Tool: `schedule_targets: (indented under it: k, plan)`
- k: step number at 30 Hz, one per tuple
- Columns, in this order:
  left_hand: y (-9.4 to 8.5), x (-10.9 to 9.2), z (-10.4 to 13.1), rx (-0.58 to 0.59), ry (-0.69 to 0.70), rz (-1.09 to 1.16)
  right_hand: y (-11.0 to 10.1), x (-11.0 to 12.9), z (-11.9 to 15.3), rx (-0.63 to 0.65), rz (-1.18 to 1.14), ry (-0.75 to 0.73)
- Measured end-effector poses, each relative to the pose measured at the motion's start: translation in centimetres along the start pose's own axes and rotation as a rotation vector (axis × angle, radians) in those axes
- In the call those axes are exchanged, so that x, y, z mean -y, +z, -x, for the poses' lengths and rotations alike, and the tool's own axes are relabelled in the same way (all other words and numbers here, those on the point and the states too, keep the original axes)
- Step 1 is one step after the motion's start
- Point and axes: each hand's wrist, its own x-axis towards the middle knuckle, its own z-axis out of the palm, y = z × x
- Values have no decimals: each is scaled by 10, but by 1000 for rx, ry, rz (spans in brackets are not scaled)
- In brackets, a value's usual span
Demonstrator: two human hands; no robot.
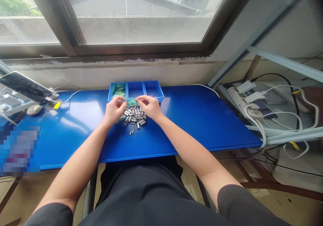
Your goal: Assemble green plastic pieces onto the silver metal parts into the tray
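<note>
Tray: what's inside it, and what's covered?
In the tray, green plastic lies in the left compartment, hiding most of that floor. Blue floor shows in the middle and right compartments, but the right hand hides part of their near side.

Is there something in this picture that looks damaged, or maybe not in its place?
Yes: paint on the window ledge looks chipped, with ragged white patches. Also, loose metal parts lie heaped on the blue table instead of in the divided tray, though this may be normal.

Wide window (141, 24) ahead, dark-screened device (25, 84) leftward, white power strip (238, 98) rightward.
</note>
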Motion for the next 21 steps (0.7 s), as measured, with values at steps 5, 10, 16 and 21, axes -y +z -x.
schedule_targets:
  k: [5, 10, 16, 21]
  plan:
    - [-1, -1, 1, -1, 10, 66, 0, 3, 2, 9, -58, 43]
    - [-2, -2, 1, -20, 11, 76, 0, 7, 1, -22, -79, 47]
    - [0, -4, 1, -63, 44, 63, 2, 5, 2, -16, -54, 45]
    - [0, -4, 2, -74, 58, 27, 2, 4, 1, -9, -123, 104]
